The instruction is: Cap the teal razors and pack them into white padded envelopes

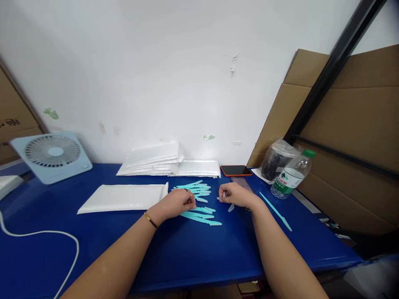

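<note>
Smooth plastic sticks (199,192), glossy tabletop (199,253), matt cardboard (358,112), shiny plastic bottle (289,177)

A chipped white wall (174,74) backs the blue table (193,253), brown cardboard (358,120) at right.

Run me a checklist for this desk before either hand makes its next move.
1. Left hand at the turquoise sticks: ok, it is over them; whether it grips one, cannot tell.
2. Right hand holding something: cannot tell; a pale piece shows at its fingertips, but the grip is hidden.
3. All turquoise sticks together: not ok, a lone stick lies apart, on the right.
4. Bottle capped: ok, its green cap is on.
5. Nearer phone in full view: not ok, the right hand partly covers it.
6. White cable away from both hands: ok.
</note>
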`<state>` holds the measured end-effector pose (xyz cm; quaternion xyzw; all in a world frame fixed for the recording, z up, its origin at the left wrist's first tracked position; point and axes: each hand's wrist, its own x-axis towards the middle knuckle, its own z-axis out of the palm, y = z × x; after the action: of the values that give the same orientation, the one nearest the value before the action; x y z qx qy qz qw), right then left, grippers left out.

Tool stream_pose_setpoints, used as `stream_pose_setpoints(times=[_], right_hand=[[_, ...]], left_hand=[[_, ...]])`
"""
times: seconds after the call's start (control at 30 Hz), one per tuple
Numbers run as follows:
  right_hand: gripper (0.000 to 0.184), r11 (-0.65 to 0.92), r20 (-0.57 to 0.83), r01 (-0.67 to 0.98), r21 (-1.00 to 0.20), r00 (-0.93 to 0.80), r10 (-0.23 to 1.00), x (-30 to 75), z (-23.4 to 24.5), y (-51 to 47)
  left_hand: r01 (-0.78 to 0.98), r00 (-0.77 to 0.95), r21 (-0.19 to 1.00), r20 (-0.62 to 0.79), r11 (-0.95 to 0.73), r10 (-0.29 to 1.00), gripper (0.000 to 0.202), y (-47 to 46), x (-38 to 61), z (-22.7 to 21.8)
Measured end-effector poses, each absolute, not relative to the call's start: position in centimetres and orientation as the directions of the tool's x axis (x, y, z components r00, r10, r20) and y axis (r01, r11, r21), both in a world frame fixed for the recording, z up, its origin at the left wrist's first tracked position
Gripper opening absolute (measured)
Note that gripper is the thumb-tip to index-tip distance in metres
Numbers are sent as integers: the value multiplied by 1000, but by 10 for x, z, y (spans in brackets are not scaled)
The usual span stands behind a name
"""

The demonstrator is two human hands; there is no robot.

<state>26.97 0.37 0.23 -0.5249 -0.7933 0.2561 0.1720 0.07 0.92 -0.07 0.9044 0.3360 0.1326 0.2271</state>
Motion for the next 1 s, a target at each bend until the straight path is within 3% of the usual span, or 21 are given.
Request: stream_pose_setpoints(times=[0.13, 0.27, 0.37, 0.47, 0.6, 0.7, 0.77, 0.87, 0.93, 1.0], right_hand=[[23, 312, 236, 422, -851, -222, 946, 258, 6, 6], [27, 316, 311, 110, -942, -62, 948, 241, 9, 4], [34, 300, 298, 80, -951, -32, 954, 232, 5, 4], [29, 279, 282, 224, -934, -20, 959, 232, -1, 6], [23, 309, 308, 483, -819, -85, 948, 234, -4, 6], [20, 424, 377, 584, -692, -208, 903, 222, 5, -6], [19, 579, 421, 546, -605, -398, 815, 202, 11, -23], [22, 829, 395, 334, -448, -758, 519, 160, 10, -53], [27, 920, 359, 229, -318, -869, 340, 134, 2, -69], [26, 960, 304, 201, -195, -918, 254, 117, -8, -78]], left_hand=[[574, 597, 583, 184, -575, 781, 27, 13, 2, -1], [556, 490, 676, 203, -484, 847, 29, 19, 3, -5], [545, 466, 697, 211, -466, 859, 28, 21, 2, -8], [581, 447, 670, 212, -462, 869, 25, 23, 1, -12], [624, 413, 620, 255, -476, 874, 21, 28, 1, -19], [635, 368, 598, 322, -489, 872, 20, 35, 2, -24], [633, 341, 596, 358, -494, 869, 19, 39, 3, -26], [633, 309, 613, 360, -473, 880, 19, 43, 3, -29], [620, 304, 631, 355, -467, 884, 20, 44, 3, -29], [595, 309, 649, 360, -474, 880, 20, 43, 2, -28]])
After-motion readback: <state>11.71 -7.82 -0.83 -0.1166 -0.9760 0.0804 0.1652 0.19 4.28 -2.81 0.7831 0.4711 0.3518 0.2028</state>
